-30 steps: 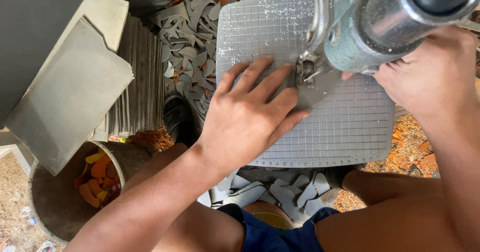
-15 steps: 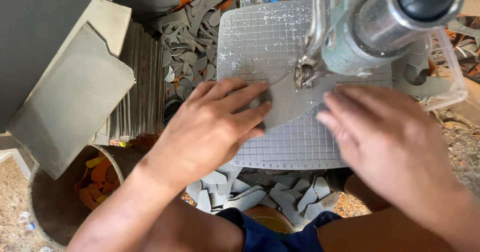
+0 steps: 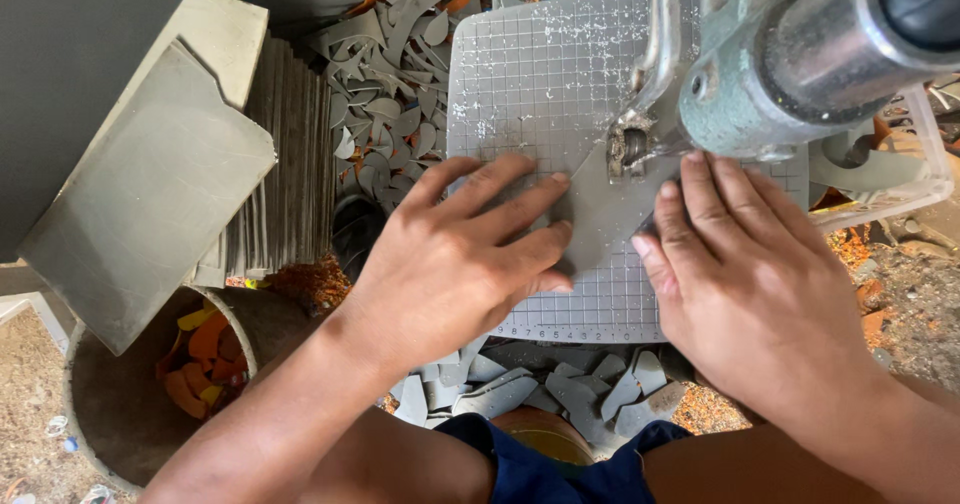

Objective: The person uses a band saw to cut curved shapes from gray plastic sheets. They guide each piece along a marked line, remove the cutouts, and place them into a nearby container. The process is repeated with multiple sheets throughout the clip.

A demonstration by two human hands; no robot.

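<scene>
A thin grey sheet piece [image 3: 600, 226] lies flat on the grey gridded cutting table [image 3: 530, 74], under the metal cutting head [image 3: 640, 149] of a green machine. My left hand [image 3: 460, 259] presses its fingers down on the piece's left side. My right hand [image 3: 745, 279] presses on its right side, fingertips close to the cutting head. Both hands lie flat with fingers spread; most of the piece is hidden under them.
A stack of grey sheets [image 3: 280, 164] stands at the left beside a large grey board [image 3: 140, 194]. Grey offcuts [image 3: 385, 84] are heaped behind and below the table [image 3: 560, 389]. A round bucket [image 3: 130, 404] holds orange scraps. A clear tray [image 3: 900, 174] sits right.
My right hand came down from beside the machine and now rests flat on the sheet piece. My left hand shifted slightly on the piece, which has turned under the cutting head.
</scene>
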